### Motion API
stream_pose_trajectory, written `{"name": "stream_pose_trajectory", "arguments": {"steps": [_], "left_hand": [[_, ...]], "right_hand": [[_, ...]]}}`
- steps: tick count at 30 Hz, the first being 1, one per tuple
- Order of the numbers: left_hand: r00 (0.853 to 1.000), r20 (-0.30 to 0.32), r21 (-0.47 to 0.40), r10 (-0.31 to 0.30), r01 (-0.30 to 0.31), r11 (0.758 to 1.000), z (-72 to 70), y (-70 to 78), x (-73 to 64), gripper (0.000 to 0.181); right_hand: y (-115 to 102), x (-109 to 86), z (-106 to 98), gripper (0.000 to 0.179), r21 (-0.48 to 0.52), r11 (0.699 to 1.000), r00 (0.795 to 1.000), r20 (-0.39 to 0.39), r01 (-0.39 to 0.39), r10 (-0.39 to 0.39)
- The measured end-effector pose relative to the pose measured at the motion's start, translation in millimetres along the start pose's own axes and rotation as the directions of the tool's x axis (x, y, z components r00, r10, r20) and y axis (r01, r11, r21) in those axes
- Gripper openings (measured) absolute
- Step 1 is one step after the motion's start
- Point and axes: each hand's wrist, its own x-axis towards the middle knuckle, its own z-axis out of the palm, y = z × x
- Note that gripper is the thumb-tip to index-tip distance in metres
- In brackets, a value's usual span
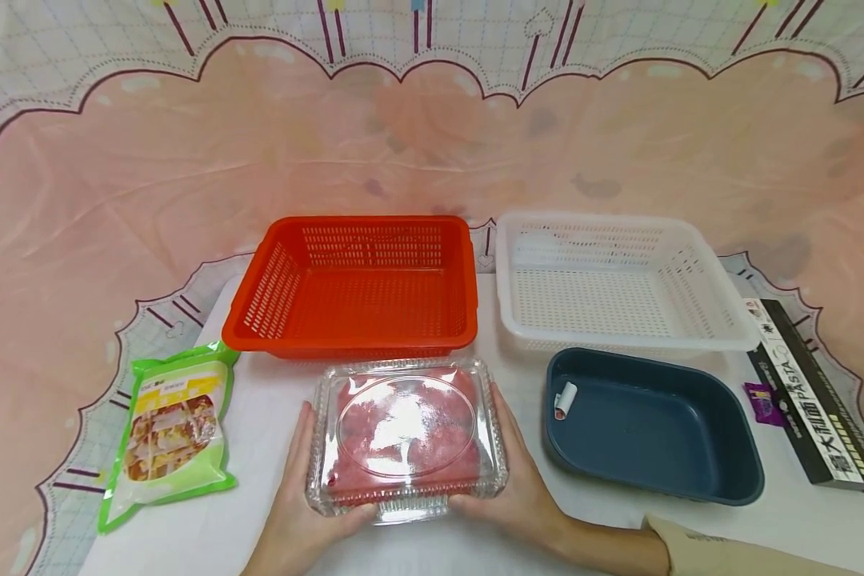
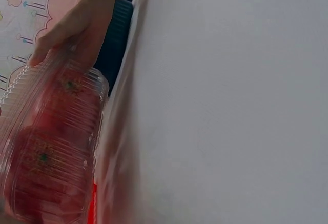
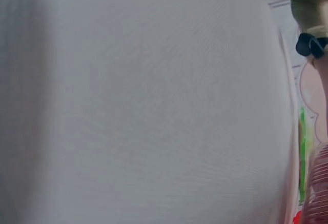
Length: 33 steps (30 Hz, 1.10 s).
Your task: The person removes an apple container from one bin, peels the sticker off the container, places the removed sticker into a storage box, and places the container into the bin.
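A clear plastic clamshell box [image 1: 406, 440] with an oval on its lid is held between both hands, at the near middle in the head view. Red round tomatoes [image 2: 46, 157] with green stem ends show through its ribbed wall in the left wrist view. My left hand [image 1: 304, 500] grips the left side, thumb along the front edge. On the opposite side my right hand [image 1: 514, 492] grips the box, its thumb also at the front edge. The box's edge [image 3: 318, 193] just enters the right wrist view. Whether its underside touches the table cannot be told.
A red basket [image 1: 374, 350] stands behind the box, a white basket [image 1: 630, 340] to its right. The dark blue basin [image 1: 655, 440] holds a small white roll [image 1: 565, 400]. A green food bag [image 1: 173, 432] lies left; a black pasta box [image 1: 814, 400] and purple packet [image 1: 765, 403] lie right.
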Motion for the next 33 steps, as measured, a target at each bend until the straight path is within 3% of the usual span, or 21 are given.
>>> {"name": "stream_pose_trajectory", "arguments": {"steps": [7, 20, 33], "left_hand": [[0.999, -0.007, -0.074, 0.036, -0.036, 0.997, -3.2, 7.3, -1.9, 0.13], [0.996, -0.042, 0.017, 0.08, -0.079, 0.997, -15.4, 28.2, -0.4, 0.129], [0.965, -0.094, 0.072, 0.246, -0.24, 0.968, -35.3, 54.4, 11.8, 0.129]], "right_hand": [[-7.7, 1.2, -2.6, 0.123, 0.052, 0.999, 1.0, 0.017, -0.003, 0.002], [-32.4, 14.1, -7.2, 0.121, 0.027, 0.999, 0.999, 0.026, 0.033, -0.034], [-62.3, 40.3, -11.4, 0.121, 0.084, 0.99, 0.992, 0.036, 0.115, -0.118]]}}
